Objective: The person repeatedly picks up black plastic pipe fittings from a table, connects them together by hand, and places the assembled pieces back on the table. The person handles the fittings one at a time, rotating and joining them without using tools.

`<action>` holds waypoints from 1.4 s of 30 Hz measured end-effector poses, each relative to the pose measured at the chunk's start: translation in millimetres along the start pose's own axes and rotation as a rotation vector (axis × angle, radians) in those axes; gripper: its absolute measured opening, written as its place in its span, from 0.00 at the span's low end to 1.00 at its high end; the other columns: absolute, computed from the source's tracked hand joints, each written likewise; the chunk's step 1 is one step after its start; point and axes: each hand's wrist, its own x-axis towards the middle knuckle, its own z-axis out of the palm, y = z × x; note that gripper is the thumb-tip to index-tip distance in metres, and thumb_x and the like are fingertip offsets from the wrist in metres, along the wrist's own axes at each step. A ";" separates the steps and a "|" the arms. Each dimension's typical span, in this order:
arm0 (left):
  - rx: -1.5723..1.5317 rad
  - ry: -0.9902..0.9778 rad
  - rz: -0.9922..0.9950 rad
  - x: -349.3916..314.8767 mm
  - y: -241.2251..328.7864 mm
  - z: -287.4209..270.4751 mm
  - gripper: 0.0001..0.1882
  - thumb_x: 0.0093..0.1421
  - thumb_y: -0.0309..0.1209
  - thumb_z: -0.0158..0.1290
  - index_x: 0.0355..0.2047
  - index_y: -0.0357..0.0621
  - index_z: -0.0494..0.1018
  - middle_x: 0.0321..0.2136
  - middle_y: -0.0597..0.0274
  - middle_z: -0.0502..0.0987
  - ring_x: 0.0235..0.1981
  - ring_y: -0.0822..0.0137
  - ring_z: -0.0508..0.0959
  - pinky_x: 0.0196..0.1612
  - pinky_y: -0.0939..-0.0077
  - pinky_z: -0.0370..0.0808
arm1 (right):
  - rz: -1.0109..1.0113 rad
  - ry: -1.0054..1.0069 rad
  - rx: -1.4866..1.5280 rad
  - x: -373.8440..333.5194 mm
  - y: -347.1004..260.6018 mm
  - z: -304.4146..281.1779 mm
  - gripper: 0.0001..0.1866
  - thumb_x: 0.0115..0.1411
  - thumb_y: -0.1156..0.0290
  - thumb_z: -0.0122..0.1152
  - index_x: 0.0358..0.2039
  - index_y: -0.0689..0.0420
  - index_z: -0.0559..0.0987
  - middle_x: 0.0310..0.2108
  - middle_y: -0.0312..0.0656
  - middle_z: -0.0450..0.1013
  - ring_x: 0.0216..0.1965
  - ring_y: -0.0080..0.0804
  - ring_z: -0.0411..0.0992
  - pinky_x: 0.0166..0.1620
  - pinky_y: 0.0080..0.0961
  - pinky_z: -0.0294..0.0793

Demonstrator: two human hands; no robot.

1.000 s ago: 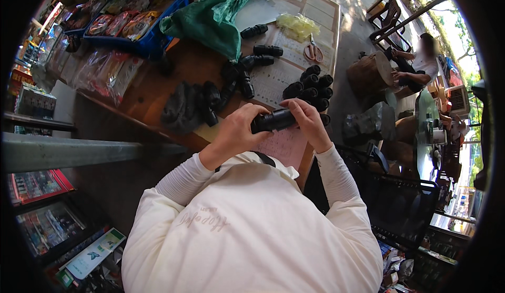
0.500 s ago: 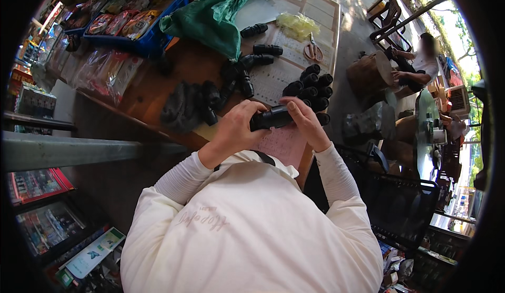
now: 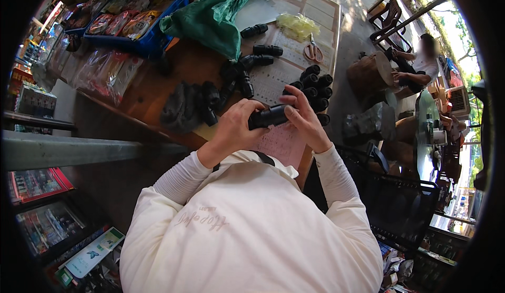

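My left hand [image 3: 235,122] is closed round the left part of a black pipe coupling [image 3: 274,115], a ribbed plastic cylinder held nearly level above the near edge of the table. At its right end is my right hand [image 3: 306,122], the thumb against the end and the fingers raised and apart. Just beyond my right hand stands a cluster of similar black couplings [image 3: 310,81], upright and close together. More black couplings [image 3: 244,77] lie in a loose heap farther left, beside a dark grey cloth-like bundle [image 3: 179,106].
Orange-handled scissors [image 3: 313,52] and a crumpled yellowish plastic bag [image 3: 296,26] lie toward the far right of the wooden table [image 3: 150,90]. Green sheeting [image 3: 210,22] drapes beside a blue crate [image 3: 134,40] of packets. A pink paper [image 3: 284,144] lies under my hands. A person [image 3: 421,64] sits far right.
My right hand's fingers have lifted and spread away from the coupling, uncovering more of its right end. The left hand keeps its hold, with the coupling slightly more tilted.
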 end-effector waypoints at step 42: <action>-1.321 -0.735 -0.420 -15.1 -28.4 -25.5 0.26 0.64 0.39 0.52 0.58 0.38 0.67 0.45 0.59 0.75 0.45 0.69 0.76 0.50 0.76 0.71 | -0.038 -0.381 0.813 -2.3 48.9 -12.8 0.27 0.58 0.67 0.65 0.56 0.56 0.66 0.53 0.48 0.68 0.56 0.38 0.67 0.60 0.36 0.64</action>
